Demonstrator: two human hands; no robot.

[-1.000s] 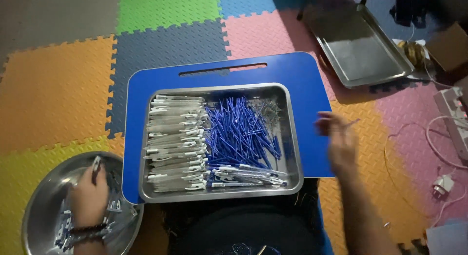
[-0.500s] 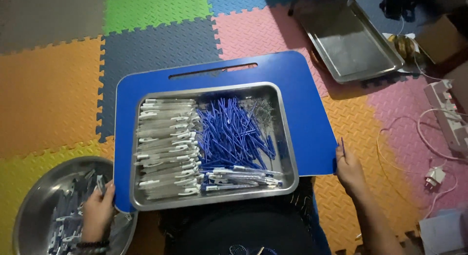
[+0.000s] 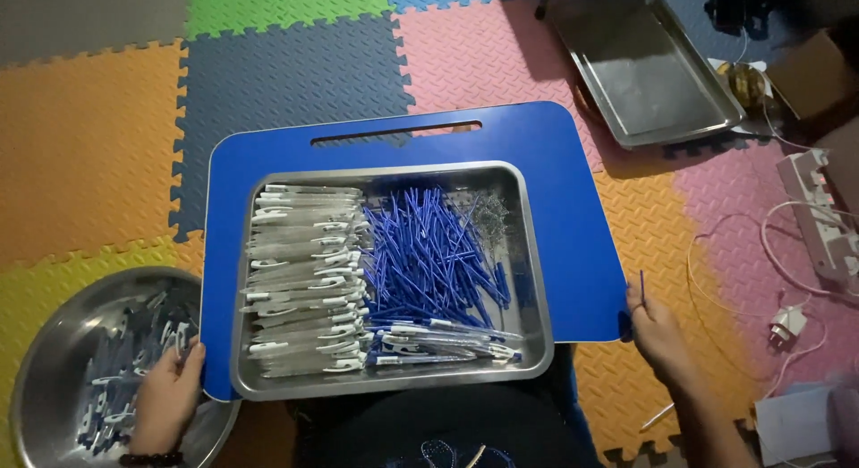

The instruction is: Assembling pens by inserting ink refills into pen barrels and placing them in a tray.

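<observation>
At three o'clock of the blue worktop (image 3: 573, 208), right hand (image 3: 658, 329) pinches a thin blue refill (image 3: 642, 285), long axis upright, twelve to six. Left hand (image 3: 170, 392), at eight o'clock, curls over the worktop's corner beside the round bowl (image 3: 45, 378).

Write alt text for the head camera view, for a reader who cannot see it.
A steel tray of clear pen barrels and blue refills sits on a blue lap board gripped at its edges by the left hand and right hand, which pinches one refill. A round steel bowl lies left, on coloured foam mats.
</observation>
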